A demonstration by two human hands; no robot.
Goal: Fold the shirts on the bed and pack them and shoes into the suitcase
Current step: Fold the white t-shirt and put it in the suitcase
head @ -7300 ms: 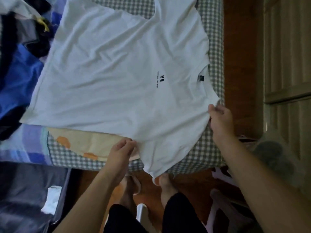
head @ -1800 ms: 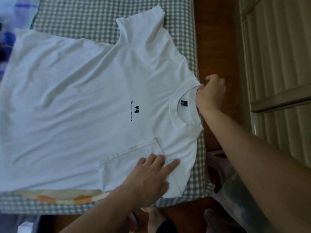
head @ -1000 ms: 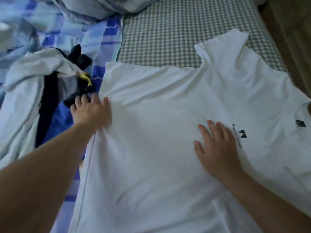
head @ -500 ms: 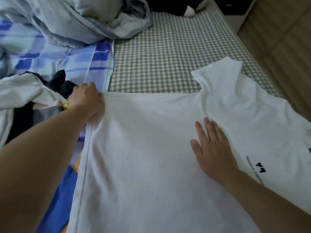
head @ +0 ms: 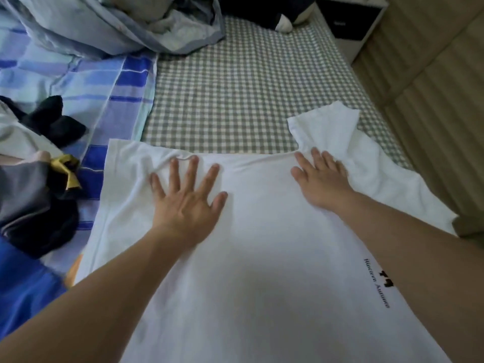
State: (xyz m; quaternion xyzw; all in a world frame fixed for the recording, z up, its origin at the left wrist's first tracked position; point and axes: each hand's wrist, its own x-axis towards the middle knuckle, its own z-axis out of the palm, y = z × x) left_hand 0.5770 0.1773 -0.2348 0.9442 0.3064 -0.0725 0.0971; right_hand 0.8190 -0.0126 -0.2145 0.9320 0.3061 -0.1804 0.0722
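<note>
- At the far left of the bed, a heap of dark and grey clothes (head: pixel 34 184) lay on the blue striped sheet (head: pixel 115 100), just beside the hem side of the white shirt (head: pixel 262 258).
- The white shirt lay spread flat, front up, partly on that sheet and partly on the checked sheet (head: pixel 235 95), with small dark lettering (head: pixel 377 284) showing near the right forearm.
- The left hand (head: pixel 187 203) pressed palm-down on the shirt near its far edge, fingers straight and spread wide, holding nothing; soft wrinkles were bunched just beyond the fingertips.
- The right hand (head: pixel 322 179) lay flat on the same far edge by the armpit, fingers straight and close together, next to the far sleeve (head: pixel 327 127), which stuck out crumpled onto the checked sheet.
- No suitcase and no shoes were in view.
- Judged risk: smoothing outward could push the wrinkles at the left into a set crease instead of clearing them, leaving a lumpy fold.
- The crumpled sleeve might fold in unevenly if it was not flattened first.
- The hem sat so near the clothes heap that a sweep leftward could drag the shirt's edge onto it or catch a stray garment in the fold.
</note>
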